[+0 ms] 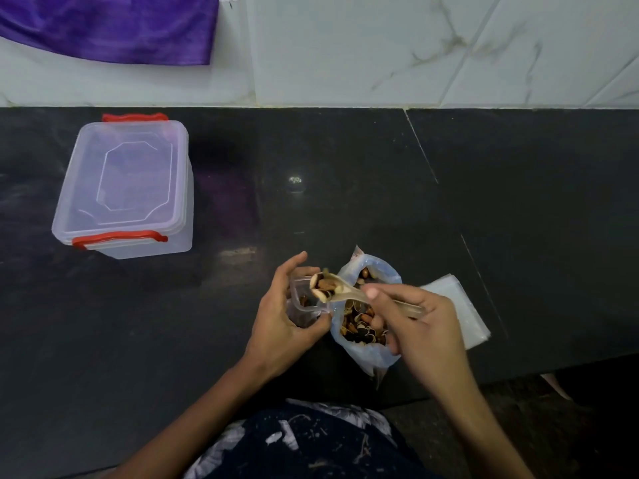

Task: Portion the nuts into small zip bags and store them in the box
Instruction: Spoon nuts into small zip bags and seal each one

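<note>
Thin, floppy plastic: the left hand (pixel 280 305) pinches the small bag (pixel 304 299) at its rim; right hand (pixel 415 323) fingers grip the loaded spoon (pixel 340 288).

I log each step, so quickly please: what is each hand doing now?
Left hand: holding a small clear plastic zip bag open.
Right hand: holding a clear plastic spoon loaded with nuts.

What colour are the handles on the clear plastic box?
Red clip handles, clearest in the head view.
</note>
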Tool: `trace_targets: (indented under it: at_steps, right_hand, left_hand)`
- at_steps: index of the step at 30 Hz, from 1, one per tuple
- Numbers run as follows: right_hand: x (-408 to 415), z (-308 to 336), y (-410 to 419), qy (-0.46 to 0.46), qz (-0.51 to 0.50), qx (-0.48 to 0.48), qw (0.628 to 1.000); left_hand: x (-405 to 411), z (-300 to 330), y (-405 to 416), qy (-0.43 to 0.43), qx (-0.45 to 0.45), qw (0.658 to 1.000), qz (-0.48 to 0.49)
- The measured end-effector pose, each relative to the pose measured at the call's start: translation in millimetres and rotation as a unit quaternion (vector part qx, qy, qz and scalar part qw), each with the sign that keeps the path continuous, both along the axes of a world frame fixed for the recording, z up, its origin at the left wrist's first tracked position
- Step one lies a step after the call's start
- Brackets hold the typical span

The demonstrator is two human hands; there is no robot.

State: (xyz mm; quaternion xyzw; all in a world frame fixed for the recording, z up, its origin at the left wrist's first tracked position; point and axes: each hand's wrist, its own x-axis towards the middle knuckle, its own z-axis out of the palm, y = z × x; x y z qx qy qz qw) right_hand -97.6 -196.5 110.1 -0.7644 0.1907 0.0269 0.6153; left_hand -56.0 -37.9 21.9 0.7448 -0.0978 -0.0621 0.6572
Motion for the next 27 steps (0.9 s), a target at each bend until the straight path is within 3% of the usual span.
trace_targets:
  at_steps: [3,7,12,17,22,27]
  right_hand:
    - [-3,-10,16,-0.051,0.040,-0.114,0.991]
    - [-4,-25,23,-0.158,0.099,-0.307,0.933]
    - [-10,-34,22,-0.231,0.116,-0.366,0.894]
    - [-12,-39,20,-0.235,0.093,-0.338,0.906]
    - [-11,-19,8,-0.136,-0.014,-0.186,0.973]
    - [-12,-26,-24,-0.047,-0.090,-0.177,0.979]
  left_hand:
    - [0,0,0,0.004,0.000,1.000,0.009]
    - [-1,-2,0,0.009,0.004,1.000,0.014]
    - [0,-2,1,0.007,0.003,1.000,0.018]
    - [0,-1,2,0.004,-0.002,1.000,0.021]
    - [0,2,4,0.017,-0.005,1.000,0.023]
    - [2,-1,10,0.022,-0.003,0.999,0.045]
